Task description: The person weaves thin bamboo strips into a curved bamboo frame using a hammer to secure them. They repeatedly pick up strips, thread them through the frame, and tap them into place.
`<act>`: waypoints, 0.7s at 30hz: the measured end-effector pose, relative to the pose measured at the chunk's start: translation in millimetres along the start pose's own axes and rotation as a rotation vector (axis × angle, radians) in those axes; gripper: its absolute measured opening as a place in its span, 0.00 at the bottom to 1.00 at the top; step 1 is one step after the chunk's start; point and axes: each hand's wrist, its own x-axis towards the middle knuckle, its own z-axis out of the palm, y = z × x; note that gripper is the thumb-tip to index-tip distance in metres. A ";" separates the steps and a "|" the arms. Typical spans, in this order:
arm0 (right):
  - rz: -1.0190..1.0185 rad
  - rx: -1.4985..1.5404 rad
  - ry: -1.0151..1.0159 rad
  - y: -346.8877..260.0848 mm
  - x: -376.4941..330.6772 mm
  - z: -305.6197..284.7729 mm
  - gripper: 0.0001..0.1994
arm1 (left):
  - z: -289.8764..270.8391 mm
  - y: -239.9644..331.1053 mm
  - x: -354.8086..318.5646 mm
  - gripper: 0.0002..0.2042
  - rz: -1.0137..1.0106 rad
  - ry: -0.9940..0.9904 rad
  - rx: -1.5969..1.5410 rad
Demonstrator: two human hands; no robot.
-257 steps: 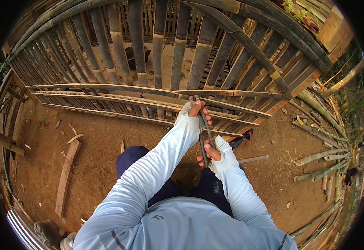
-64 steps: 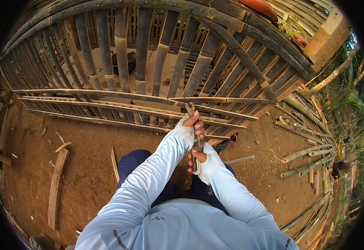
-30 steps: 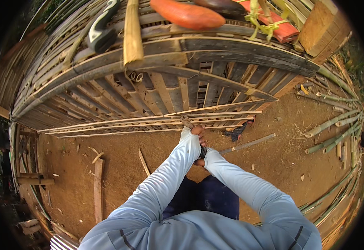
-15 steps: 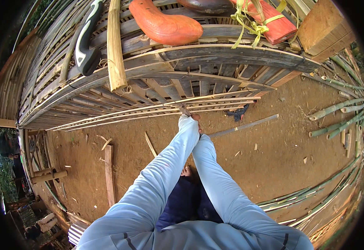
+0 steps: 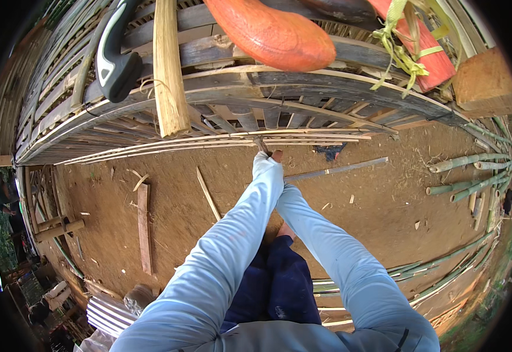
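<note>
Both my arms, in light blue sleeves, reach forward and meet below the front edge of a slatted bamboo bench [image 5: 232, 80]. My left hand [image 5: 262, 146] is closed around thin bamboo strips [image 5: 168, 145] that run sideways under the bench edge; a finger or thumb shows beside its cuff. My right hand lies behind the left sleeve, close to the left wrist, so its fingers are hidden. On the bench above are a curved orange handle [image 5: 273, 38], a black-and-white tool handle [image 5: 115, 64] and a split wooden stick [image 5: 169, 70] jutting over the edge.
A red wooden piece tied with yellow twine [image 5: 423, 56] and a wood block [image 5: 487, 82] sit at the bench's right end. On the dirt floor lie a brown board [image 5: 144, 229], a grey strip [image 5: 344, 168], dark cloth [image 5: 331, 152] and green bamboo poles [image 5: 467, 161].
My hands and the bamboo strips have shifted slightly away from me, closer to the bench edge in view. The view has moved, so the orange handle looks larger and sits further right.
</note>
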 end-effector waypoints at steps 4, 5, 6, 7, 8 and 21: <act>0.000 -0.073 -0.012 3.8 5.4 -5.2 0.14 | -8.7 14.8 -6.4 0.15 -0.172 -0.288 -0.344; -0.001 -0.087 -0.022 4.8 5.8 -4.6 0.14 | -9.9 12.2 -4.2 0.15 -0.127 -0.237 -0.272; -0.004 -0.097 -0.034 6.1 6.3 -2.8 0.15 | -9.5 8.3 -1.2 0.16 -0.081 -0.186 -0.198; -0.008 -0.105 -0.044 7.6 5.6 -1.6 0.15 | -8.4 6.8 0.0 0.16 -0.039 -0.138 -0.121; -0.009 -0.108 -0.061 7.4 5.9 -1.7 0.15 | -6.3 7.0 3.9 0.16 -0.017 -0.045 0.092; -0.539 -0.421 0.066 15.1 -49.0 2.9 0.18 | 23.6 10.5 10.1 0.15 -0.145 0.262 0.521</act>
